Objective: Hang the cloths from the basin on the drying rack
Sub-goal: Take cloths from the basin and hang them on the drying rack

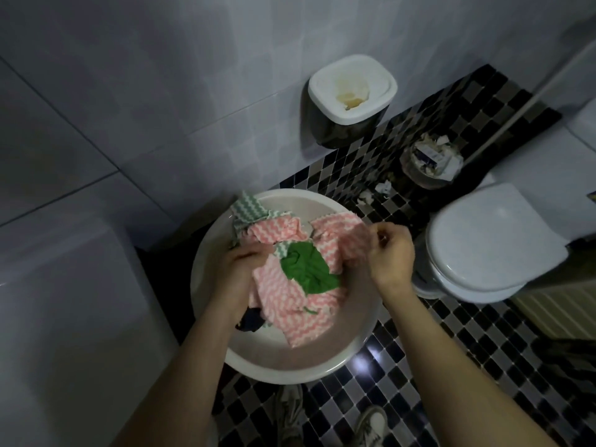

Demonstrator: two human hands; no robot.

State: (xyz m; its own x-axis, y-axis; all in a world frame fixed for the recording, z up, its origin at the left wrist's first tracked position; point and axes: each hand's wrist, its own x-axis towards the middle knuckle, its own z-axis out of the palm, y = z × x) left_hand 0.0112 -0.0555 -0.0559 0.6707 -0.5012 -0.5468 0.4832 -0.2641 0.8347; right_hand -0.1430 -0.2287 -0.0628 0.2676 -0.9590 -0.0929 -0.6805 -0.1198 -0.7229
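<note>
Black-and-grey mosaic floor tiles (406, 366) run under a round white basin (290, 362) that sits between a pale tub wall on one side and a closed toilet (493, 240) on the other. Both bare arms reach down into the basin. The left hand (243, 264) is buried among the cloths with its fingers curled into the heap; the light is dim, so I cannot tell exactly which cloth it has. The right hand (392, 253) pinches the upper edge of a pink zigzag cloth (290, 304) between thumb and fingertips (375, 235), lifting that corner slightly. Between the 2 hands lies a green cloth (308, 269), resting on the pink one. Beyond the left fingers, a green-and-white zigzag cloth (250, 208) drapes over the basin's far rim. Near the left wrist a dark cloth (250, 321) peeks out.
</note>
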